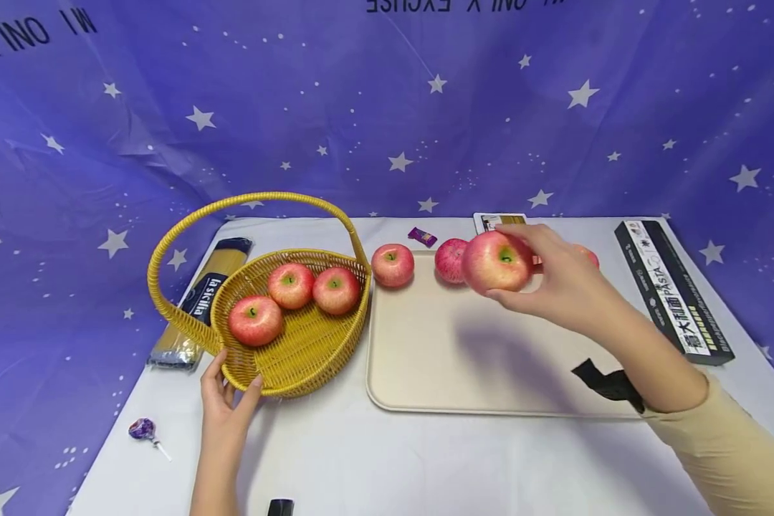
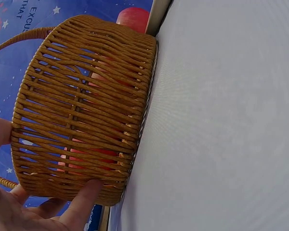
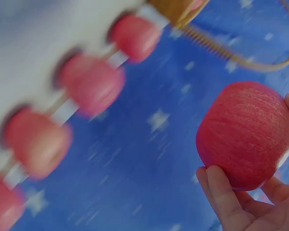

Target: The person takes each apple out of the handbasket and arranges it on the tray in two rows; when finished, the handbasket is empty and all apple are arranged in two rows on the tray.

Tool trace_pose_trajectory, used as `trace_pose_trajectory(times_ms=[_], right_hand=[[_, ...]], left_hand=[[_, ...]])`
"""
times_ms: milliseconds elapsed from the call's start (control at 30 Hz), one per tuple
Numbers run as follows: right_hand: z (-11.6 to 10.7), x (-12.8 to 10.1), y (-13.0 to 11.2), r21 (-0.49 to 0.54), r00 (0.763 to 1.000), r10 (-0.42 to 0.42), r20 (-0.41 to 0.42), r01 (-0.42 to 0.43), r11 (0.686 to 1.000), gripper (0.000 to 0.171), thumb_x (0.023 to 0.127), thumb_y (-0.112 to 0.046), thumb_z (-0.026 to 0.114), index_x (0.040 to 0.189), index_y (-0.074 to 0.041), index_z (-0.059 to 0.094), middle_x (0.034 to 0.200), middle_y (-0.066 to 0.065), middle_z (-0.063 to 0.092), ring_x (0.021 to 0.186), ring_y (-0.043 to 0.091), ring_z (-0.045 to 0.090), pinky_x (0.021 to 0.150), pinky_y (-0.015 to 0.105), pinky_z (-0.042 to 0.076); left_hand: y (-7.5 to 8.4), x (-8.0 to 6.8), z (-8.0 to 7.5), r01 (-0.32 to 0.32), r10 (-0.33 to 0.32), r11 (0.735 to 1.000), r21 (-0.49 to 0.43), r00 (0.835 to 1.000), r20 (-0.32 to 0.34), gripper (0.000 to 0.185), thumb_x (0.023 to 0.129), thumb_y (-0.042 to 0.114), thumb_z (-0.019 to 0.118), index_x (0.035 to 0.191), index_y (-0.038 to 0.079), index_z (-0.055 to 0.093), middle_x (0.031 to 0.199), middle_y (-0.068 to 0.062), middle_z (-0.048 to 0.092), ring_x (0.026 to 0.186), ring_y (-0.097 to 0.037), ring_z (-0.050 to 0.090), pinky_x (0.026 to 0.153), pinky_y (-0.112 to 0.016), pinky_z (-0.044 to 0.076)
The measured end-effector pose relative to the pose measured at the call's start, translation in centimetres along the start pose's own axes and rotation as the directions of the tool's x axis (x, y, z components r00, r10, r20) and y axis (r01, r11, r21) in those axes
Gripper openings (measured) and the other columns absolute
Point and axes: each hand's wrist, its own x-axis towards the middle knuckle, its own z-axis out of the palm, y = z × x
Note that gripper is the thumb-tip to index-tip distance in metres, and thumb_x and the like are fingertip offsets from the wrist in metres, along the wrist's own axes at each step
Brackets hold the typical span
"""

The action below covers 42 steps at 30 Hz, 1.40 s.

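My right hand (image 1: pixel 564 283) grips a red apple (image 1: pixel 498 262) above the tray, fingers and thumb on opposite sides of it; the right wrist view shows this held apple (image 3: pixel 245 134) large. With my left hand (image 1: pixel 226 408) I hold the near left rim of a yellow wicker basket (image 1: pixel 335 369). In the left wrist view, my left fingers (image 2: pixel 84 202) lie against the weave. Three apples, one of them nearest my left hand (image 1: pixel 255 320), sit inside the basket. Along the tray's far edge stand several more, including a left apple (image 1: pixel 393 265) and a darker apple (image 1: pixel 450 260), others partly behind my right hand.
A beige tray (image 1: pixel 426 358) lies right of the basket. Pasta in a bag (image 1: pixel 200 301) is partly behind the basket; a black pasta box (image 1: pixel 674 290) lies far right. A lollipop (image 1: pixel 143 430) is front left, a purple wrapped candy (image 1: pixel 422 236) at the back.
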Motion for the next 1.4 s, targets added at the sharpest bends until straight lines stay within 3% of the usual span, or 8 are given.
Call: trace_pose_trajectory(times_ms=[167, 233, 400, 567, 767, 1267, 1400], right_hand=[[-3.0, -2.6, 5.3, -0.054, 0.984, 0.176, -0.016, -0.177, 0.983, 0.082, 0.072, -0.027, 0.086, 0.139, -0.008, 0.044, 0.125, 0.016, 0.051, 0.099, 0.032, 0.053, 0.07, 0.027, 0.048], [-3.7, -3.6, 7.5, -0.074, 0.972, 0.235, -0.008, -0.235, 0.969, 0.083, 0.073, -0.028, 0.085, 0.139, -0.002, 0.041, 0.125, 0.021, 0.05, 0.1, 0.036, 0.052, 0.072, 0.033, 0.049], [-3.7, -5.9, 12.4, -0.116, 0.942, 0.33, 0.052, -0.323, 0.939, 0.084, 0.077, -0.032, 0.081, 0.137, 0.007, 0.037, 0.123, 0.031, 0.048, 0.103, 0.045, 0.051, 0.08, 0.059, 0.047], [-2.4, -7.3, 15.5, -0.128, 0.933, 0.346, 0.095, -0.333, 0.934, 0.083, 0.076, -0.032, 0.082, 0.133, 0.011, 0.039, 0.116, 0.034, 0.053, 0.098, 0.044, 0.053, 0.077, 0.054, 0.046], [-1.3, -8.1, 16.4, -0.154, 0.908, 0.39, 0.153, -0.368, 0.917, 0.083, 0.079, -0.037, 0.079, 0.134, 0.011, 0.038, 0.121, 0.036, 0.047, 0.104, 0.048, 0.049, 0.082, 0.064, 0.044], [-1.0, -8.3, 16.4, -0.18, 0.871, 0.458, 0.179, -0.429, 0.885, 0.089, 0.084, -0.045, 0.071, 0.139, 0.011, 0.031, 0.126, 0.039, 0.041, 0.11, 0.053, 0.044, 0.085, 0.07, 0.04], [-1.1, -8.2, 15.8, -0.205, 0.91, 0.407, 0.082, -0.384, 0.9, 0.091, 0.081, -0.043, 0.074, 0.141, 0.01, 0.031, 0.132, 0.04, 0.036, 0.118, 0.056, 0.036, 0.09, 0.074, 0.033]], left_hand=[[0.0, 0.0, 0.1, 0.009, -0.01, 1.0, -0.01, 1.0, -0.011, 0.075, 0.095, 0.001, 0.057, 0.153, 0.014, 0.012, 0.159, -0.01, 0.005, 0.145, -0.028, 0.01, 0.107, -0.018, 0.032], [0.0, 0.0, 0.1, 0.016, -0.016, 1.0, -0.01, 1.0, -0.012, 0.075, 0.095, 0.001, 0.058, 0.153, 0.015, 0.012, 0.159, -0.01, 0.004, 0.145, -0.028, 0.009, 0.106, -0.017, 0.033], [0.1, 0.1, 0.2, 0.019, -0.019, 1.0, -0.019, 1.0, -0.014, 0.075, 0.095, 0.001, 0.057, 0.153, 0.017, 0.013, 0.159, -0.009, 0.004, 0.145, -0.028, 0.009, 0.102, -0.015, 0.036], [0.1, 0.1, 0.1, 0.015, -0.016, 0.999, -0.038, 1.0, -0.012, 0.075, 0.095, -0.001, 0.056, 0.153, 0.016, 0.012, 0.159, -0.01, 0.003, 0.145, -0.029, 0.009, 0.092, -0.009, 0.041], [0.0, 0.2, 0.2, 0.014, -0.014, 0.999, -0.047, 1.0, -0.006, 0.075, 0.095, -0.001, 0.056, 0.153, 0.016, 0.012, 0.159, -0.01, 0.004, 0.145, -0.029, 0.008, 0.091, -0.008, 0.041], [0.0, 0.2, 0.0, 0.011, -0.012, 1.0, -0.015, 1.0, -0.007, 0.075, 0.095, 0.001, 0.056, 0.153, 0.016, 0.012, 0.159, -0.009, 0.004, 0.145, -0.027, 0.009, 0.097, -0.011, 0.039], [-0.1, 0.2, 0.0, 0.015, -0.015, 1.0, -0.024, 1.0, -0.002, 0.075, 0.095, 0.0, 0.056, 0.153, 0.016, 0.011, 0.159, -0.009, 0.003, 0.145, -0.028, 0.009, 0.092, -0.008, 0.04]])
